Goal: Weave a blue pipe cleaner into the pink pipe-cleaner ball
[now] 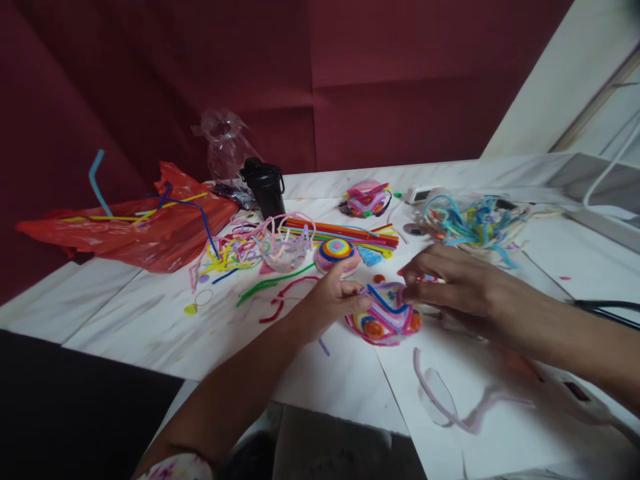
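Note:
A round craft piece (383,317) covered in pink, purple and blue fuzzy strips, with orange discs, lies between my hands. My left hand (337,297) grips its upper left edge between thumb and fingers. At its upper right, the bent fingers of my right hand (445,283) are pressed together near the rim; what they hold is hidden. Just behind sits a ball with coloured rings (337,255). A pale purple fuzzy strip (440,400) and a clear oval piece lie in front on the right.
A red plastic bag (185,227) lies at the left, near a black bottle (265,190). Fuzzy sticks (345,237) lie in the middle. Farther back is another decorated ball (367,200). A blue and green strip pile (475,223) and a power strip (575,393) are at the right.

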Available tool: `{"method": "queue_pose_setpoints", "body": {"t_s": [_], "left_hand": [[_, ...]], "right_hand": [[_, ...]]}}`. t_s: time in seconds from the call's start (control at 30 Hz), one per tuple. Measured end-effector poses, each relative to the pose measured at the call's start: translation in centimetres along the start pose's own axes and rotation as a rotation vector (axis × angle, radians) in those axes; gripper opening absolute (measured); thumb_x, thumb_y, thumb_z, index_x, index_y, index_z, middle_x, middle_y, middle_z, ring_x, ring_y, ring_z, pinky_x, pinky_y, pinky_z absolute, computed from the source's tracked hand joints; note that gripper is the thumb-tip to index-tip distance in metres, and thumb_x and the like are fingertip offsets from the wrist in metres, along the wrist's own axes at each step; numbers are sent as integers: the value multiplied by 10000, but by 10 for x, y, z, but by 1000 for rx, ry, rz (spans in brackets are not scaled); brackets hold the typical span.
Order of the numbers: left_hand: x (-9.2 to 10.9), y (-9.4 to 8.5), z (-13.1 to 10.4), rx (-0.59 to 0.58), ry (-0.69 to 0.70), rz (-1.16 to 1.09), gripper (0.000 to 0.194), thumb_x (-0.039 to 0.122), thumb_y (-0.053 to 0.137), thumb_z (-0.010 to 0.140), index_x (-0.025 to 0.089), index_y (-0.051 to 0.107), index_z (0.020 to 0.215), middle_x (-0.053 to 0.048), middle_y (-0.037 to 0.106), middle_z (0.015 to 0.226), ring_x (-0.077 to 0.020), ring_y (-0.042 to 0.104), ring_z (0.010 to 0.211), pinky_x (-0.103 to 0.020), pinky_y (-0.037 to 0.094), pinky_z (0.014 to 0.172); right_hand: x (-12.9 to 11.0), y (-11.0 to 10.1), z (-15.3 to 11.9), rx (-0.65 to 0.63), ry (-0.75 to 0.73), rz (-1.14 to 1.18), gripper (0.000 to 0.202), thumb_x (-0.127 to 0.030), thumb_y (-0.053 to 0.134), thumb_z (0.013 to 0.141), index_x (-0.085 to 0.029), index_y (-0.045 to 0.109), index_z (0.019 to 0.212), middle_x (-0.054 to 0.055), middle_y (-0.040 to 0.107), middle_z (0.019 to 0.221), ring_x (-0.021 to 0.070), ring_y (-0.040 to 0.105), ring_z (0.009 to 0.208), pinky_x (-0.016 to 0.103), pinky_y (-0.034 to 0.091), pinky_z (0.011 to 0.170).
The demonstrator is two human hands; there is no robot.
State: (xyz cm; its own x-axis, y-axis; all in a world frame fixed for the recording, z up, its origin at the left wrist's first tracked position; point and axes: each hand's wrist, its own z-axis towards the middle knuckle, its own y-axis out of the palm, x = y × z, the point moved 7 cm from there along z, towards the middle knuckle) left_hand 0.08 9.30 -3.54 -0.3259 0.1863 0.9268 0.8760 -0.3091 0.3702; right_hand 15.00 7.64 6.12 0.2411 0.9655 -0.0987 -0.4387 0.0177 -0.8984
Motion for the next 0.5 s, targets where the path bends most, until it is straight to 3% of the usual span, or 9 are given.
{"method": "queue_pose_setpoints", "body": {"t_s": [0.2, 0.5], "left_hand": [[0, 0, 1, -1, 8, 7, 967, 313, 850, 673, 180, 328, 1476, -4, 653, 799, -137, 611, 730, -271, 421, 758], [3, 1, 0, 25, 7, 66, 942, 374, 825, 694, 189, 335, 1477, 10, 607, 784, -139, 580, 730, -289, 408, 770]], "right_hand": [[2, -2, 5, -16, -207, -59, 233, -128, 400, 1004, -182, 626, 1029, 90, 558, 993, 205, 477, 914, 375, 359, 781], [2, 1, 13, -97, -195, -119, 436, -261, 278, 1049, -189, 698, 956, 104, 584, 956, 236, 470, 902, 407, 337, 762]]}}
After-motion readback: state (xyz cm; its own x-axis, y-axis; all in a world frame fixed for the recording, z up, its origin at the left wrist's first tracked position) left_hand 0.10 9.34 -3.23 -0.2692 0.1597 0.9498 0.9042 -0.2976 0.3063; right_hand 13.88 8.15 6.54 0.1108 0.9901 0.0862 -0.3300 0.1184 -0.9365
